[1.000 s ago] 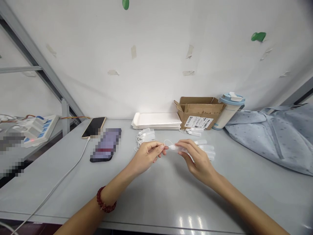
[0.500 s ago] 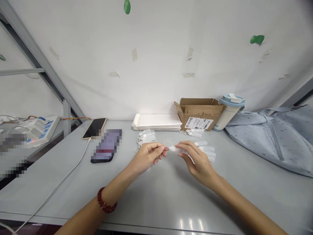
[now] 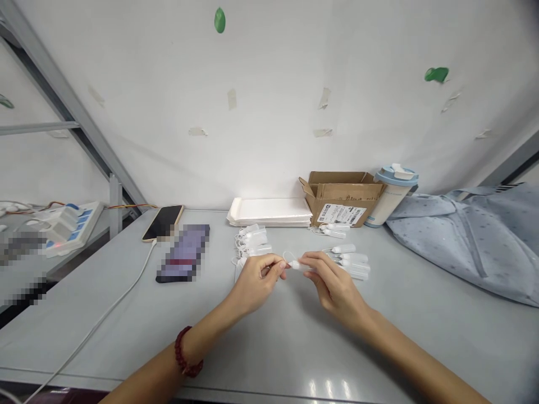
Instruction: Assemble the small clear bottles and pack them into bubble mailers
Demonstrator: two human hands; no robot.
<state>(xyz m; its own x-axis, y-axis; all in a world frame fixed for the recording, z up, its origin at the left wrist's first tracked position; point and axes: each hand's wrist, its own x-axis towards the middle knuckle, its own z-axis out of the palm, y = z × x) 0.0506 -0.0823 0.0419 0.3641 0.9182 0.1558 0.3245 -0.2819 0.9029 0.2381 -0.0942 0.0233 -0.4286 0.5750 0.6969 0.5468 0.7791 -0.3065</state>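
Note:
A small translucent plastic bottle (image 3: pixel 296 265) with a white cap and a thin cord loop is between my hands, over the middle of the table. My right hand (image 3: pixel 332 283) grips its body from the right, fingers bent over it and hiding most of it. From the other side, my left hand (image 3: pixel 257 280), with a dark red bead bracelet on the wrist, is closed in a pinch at the cord loop by the cap. Behind that hand lies a group of similar bottles (image 3: pixel 255 238). More bottles (image 3: pixel 356 259) lie beyond my right fingers, and others (image 3: pixel 337 230) rest by the carton.
A stack of white envelopes (image 3: pixel 269 212) stands against the wall, beside an open cardboard box (image 3: pixel 345 193) and a blue-lidded cup (image 3: pixel 389 196). A light blue cloth bag (image 3: pixel 458 241) covers the right side. Two phones (image 3: pixel 164 221) and a cable (image 3: pixel 113 306) are on the left.
Both hands have lowered slightly with the bottle. My left fingertips are closer to the cap, and the view has tilted up a little.

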